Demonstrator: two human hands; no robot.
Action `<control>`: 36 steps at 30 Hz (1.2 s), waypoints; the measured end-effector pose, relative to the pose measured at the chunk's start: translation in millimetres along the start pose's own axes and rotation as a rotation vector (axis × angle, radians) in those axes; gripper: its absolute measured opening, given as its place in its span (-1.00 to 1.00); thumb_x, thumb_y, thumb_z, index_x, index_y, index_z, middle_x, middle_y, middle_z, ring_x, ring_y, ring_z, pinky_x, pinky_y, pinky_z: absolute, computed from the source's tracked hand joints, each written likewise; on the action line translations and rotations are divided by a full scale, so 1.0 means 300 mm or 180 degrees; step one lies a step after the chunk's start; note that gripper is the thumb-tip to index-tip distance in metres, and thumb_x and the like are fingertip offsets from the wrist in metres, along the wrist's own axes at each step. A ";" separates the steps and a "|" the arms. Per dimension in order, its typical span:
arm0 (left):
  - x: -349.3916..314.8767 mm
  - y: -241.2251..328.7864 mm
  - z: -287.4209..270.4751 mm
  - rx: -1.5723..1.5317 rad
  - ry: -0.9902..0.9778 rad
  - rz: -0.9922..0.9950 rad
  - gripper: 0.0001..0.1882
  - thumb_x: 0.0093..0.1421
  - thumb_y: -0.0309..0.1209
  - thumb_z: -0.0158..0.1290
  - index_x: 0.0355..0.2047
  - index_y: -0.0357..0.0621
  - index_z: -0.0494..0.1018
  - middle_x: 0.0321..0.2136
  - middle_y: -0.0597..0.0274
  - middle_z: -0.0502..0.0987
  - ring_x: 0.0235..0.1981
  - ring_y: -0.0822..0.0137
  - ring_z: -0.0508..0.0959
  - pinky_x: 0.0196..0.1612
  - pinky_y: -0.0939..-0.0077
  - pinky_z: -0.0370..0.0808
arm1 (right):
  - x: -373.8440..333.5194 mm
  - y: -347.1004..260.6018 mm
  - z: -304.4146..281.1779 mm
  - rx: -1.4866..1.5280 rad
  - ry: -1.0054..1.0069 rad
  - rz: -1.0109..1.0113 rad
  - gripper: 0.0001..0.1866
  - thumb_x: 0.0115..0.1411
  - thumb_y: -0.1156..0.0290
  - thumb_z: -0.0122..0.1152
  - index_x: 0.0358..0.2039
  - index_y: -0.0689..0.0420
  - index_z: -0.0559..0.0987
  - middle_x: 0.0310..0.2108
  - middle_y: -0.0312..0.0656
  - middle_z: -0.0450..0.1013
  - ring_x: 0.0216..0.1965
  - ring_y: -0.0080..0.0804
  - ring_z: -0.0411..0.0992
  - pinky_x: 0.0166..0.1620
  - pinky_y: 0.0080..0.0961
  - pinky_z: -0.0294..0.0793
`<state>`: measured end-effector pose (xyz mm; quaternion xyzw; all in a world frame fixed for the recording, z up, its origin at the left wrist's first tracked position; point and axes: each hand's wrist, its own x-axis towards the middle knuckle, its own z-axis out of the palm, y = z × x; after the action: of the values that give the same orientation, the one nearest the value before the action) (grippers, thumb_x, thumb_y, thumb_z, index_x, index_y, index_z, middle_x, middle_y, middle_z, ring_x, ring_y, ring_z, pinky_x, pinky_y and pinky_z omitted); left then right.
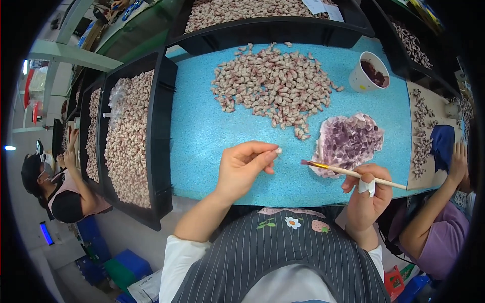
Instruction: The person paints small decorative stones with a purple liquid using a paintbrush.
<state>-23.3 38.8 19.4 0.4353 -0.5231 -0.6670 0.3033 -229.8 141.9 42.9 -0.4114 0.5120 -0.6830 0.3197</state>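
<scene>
Between the thumb and forefinger of my left hand (243, 166) is a small whitish piece (278, 150), too small to make out fully. My right hand (370, 192) grips a thin paintbrush (348, 172) with a pale wooden handle and a gold ferrule; white tape wraps one finger. The dark reddish bristles point left toward the piece, apart from it. Just behind the brush lies a crumpled white sheet (376, 137) stained with purple paint. Farther back spreads a heap of small beige and reddish pieces (275, 83) on the blue tabletop (197, 146).
A paper cup (356, 80) with dark red paint stands at the back right. Black crates (160, 131) of similar pieces line the left, and another crate (273, 35) stands at the back. Co-workers sit at left (76, 194) and right (439, 227); brown board (410, 108) adjoins the tabletop.
</scene>
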 end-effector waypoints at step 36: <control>-0.067 -0.052 0.034 -0.1605 -0.0206 0.0166 -0.89 0.05 -0.63 0.06 -0.37 -0.32 0.47 -0.39 0.08 0.50 -0.45 0.40 0.52 -0.41 0.60 0.52 | -0.021 -0.024 0.022 -0.0609 -0.0485 -0.0512 -0.88 0.11 0.57 0.06 -0.32 0.29 0.40 -0.49 -0.11 0.41 -0.52 -0.42 0.42 -0.43 -0.60 0.39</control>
<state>-22.9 64.9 10.3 0.3107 -0.3606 -0.7819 0.4025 -221.2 146.3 49.3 -0.5302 0.5144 -0.6213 0.2612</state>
